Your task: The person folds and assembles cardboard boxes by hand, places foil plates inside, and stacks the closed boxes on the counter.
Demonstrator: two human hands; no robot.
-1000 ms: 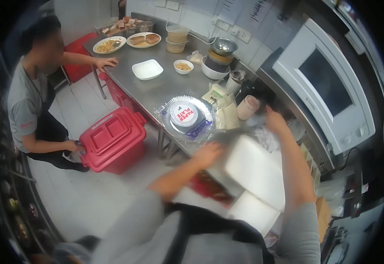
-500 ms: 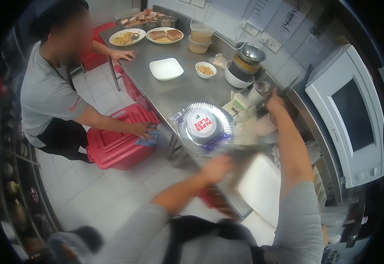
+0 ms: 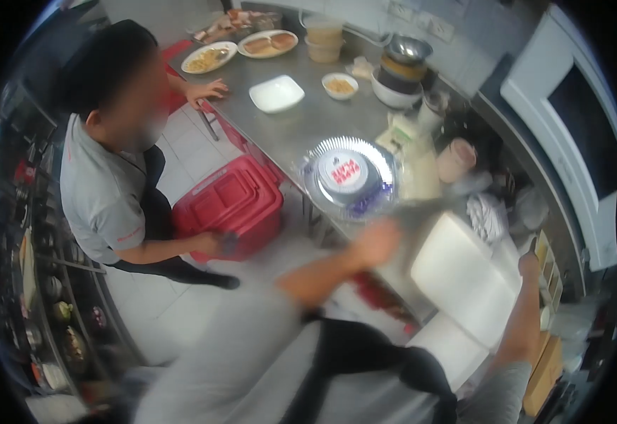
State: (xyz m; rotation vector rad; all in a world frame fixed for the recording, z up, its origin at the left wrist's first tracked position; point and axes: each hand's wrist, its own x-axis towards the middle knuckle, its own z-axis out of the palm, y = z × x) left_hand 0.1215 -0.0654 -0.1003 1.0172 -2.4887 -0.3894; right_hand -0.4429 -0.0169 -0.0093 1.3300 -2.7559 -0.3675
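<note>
My left hand [image 3: 379, 242] is blurred by motion over the near edge of the steel table [image 3: 248, 126], just below a clear-wrapped pack of paper plates [image 3: 342, 173]. Whether it holds anything cannot be made out. At the right, my right hand [image 3: 529, 264] is closed beside a white cutting board [image 3: 464, 270], and a small dark thing sticks up from its fingers, too small to name. Another white board [image 3: 448, 348] lies nearer to me. A crumpled white cloth or bag [image 3: 486, 216] is behind the first board.
A co-worker [image 3: 107, 191] stands at the left by a red lidded bin [image 3: 234, 201], one hand on the table. A square white dish [image 3: 276, 94], plates of food [image 3: 267, 44], stacked bowls [image 3: 400, 71] and a microwave [image 3: 577, 106] stand farther off.
The view has shifted. My right hand has come back from the table's far side to beside the cutting board. The co-worker's lower hand, with a cloth earlier, has moved off the bin's right side.
</note>
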